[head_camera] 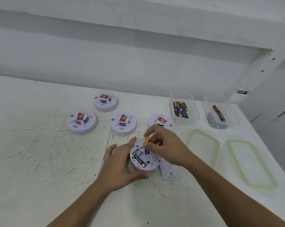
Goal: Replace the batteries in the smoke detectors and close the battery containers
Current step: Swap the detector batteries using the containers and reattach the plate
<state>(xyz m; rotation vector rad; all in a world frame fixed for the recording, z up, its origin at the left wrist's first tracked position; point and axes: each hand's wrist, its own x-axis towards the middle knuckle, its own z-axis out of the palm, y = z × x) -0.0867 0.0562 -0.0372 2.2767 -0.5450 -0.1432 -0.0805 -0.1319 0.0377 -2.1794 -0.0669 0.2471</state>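
**White plastic, back up — one cell seated, one pinched above**

Round, smooth-shelled open detector lying back-up on the scuffed, speckled white table, front and centre. Cupped by the left hand: fingers curled along the far-left rim, thumb hooked round the near edge. Inside the rectangular ribbed bay, one black battery laid flat. Just over that bay, a yellow-and-blue battery — slim cylinder, nearly upright, blue end down — pinched between thumb and forefinger of the right hand, remaining fingers loosely bent behind. Flat white back plate lying against the shell's right side, partly under the right wrist.

Behind, four domed discs face-up, each with slotted vents and a red-and-white sticker on the crown: rear detector, left detector, middle detector, and right detector, its near edge hidden behind the right fingers.

Off to the right, clear rectangular left tub holding a heap of mixed-colour batteries. Beside it, right tub with a red-and-black cell and dark cells too blurred to make out. Nearer, two transparent rounded-rectangle covers with pale green seals, flat on the table and apart from the tubs: left lid, right lid.
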